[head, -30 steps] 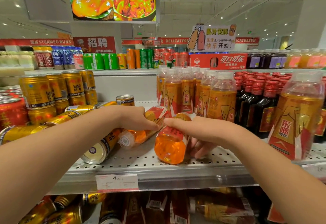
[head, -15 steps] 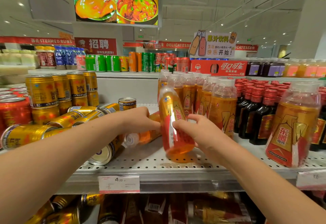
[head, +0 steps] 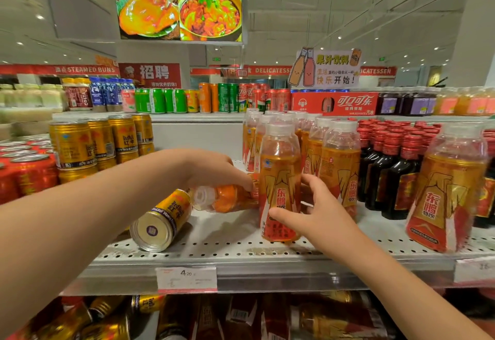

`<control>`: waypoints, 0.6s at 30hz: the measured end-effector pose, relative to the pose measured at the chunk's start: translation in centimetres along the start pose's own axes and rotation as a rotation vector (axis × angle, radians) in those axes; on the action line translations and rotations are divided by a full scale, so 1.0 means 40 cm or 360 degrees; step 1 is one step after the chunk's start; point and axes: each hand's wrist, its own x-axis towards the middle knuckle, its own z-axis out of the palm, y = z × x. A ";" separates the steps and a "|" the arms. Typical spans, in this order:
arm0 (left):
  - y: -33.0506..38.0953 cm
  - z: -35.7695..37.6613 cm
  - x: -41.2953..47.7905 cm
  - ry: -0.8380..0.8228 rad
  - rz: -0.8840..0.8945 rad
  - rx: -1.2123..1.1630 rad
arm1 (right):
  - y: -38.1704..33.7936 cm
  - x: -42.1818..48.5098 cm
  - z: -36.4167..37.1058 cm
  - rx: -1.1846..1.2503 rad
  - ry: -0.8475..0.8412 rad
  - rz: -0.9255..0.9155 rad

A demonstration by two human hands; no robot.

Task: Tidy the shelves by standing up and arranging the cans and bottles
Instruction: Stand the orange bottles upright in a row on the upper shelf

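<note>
Where the perforated metal shelf (head: 227, 248) runs across the view, an upright bottle (head: 280, 179) of amber drink, white-capped and labelled in red and gold, is seen standing near the front edge, just ahead of a row of like bottles (head: 340, 157). It is held by the right hand (head: 318, 214): the thumb is laid on the front of the label, while the fingers (head: 312, 180) are curled loosely round the bottle's right side. A lying bottle (head: 225, 200) of the same drink is found on its side just to the left, its white cap turned leftward and its other end hidden behind the upright one. It is gripped from above by the left hand (head: 214, 171), whose fingers are bent down over the label end. A fallen can (head: 160, 222), gold with a pale base turned toward the camera, is tipped on its side just beside that cap; whether the two touch cannot be told. Farther left, gold cans (head: 99, 141) are stacked upright in two tiers, and red cans (head: 26, 171) are packed beside them. To the right, dark bottles (head: 388, 168) with red caps are ranked, and a front bottle (head: 450, 192) of the amber drink is stood near the edge. A price tag (head: 186, 278) marked 4.20 is fixed to the shelf's front rail, and below it more cans (head: 67, 321) are seen lying at angles.
</note>
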 end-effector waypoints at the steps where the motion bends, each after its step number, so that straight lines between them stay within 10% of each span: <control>1: 0.006 -0.006 -0.007 -0.0119 -0.0042 -0.0149 | 0.000 -0.001 0.001 0.0003 0.0013 -0.0001; 6: 0.014 -0.041 -0.044 -0.0491 -0.0188 -0.0684 | -0.002 0.006 0.001 -0.0009 -0.0020 -0.0005; 18: -0.045 0.028 -0.079 -0.0447 -0.0115 -0.1320 | 0.032 0.020 -0.003 0.0025 -0.0029 0.0016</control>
